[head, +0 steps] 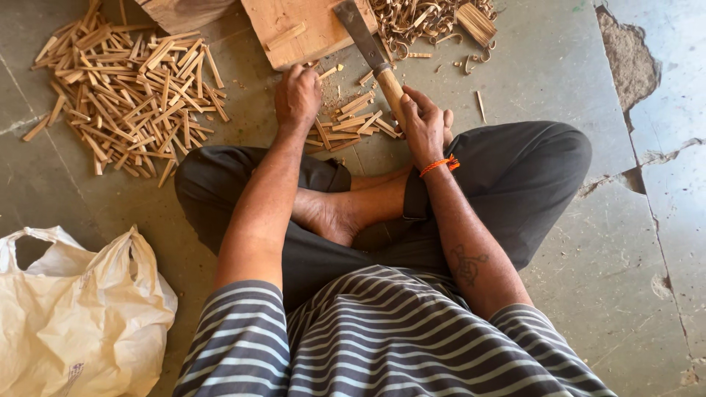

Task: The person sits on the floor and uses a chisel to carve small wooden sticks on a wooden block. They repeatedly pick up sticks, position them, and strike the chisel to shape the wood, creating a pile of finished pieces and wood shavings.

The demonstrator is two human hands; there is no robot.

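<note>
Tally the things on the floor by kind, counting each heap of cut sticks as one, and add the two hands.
Hands: 2 (left hand, right hand)
Chopping knife: 1
Wooden block: 1
Heaps of cut sticks: 2 (large heap, small heap)
Pile of curled shavings: 1
White plastic bag: 1
Total: 8

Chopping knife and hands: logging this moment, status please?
Right hand gripping chopping knife by its handle, blade on wooden block. Left hand on small wood sticks by block. Nothing between hands.
</note>
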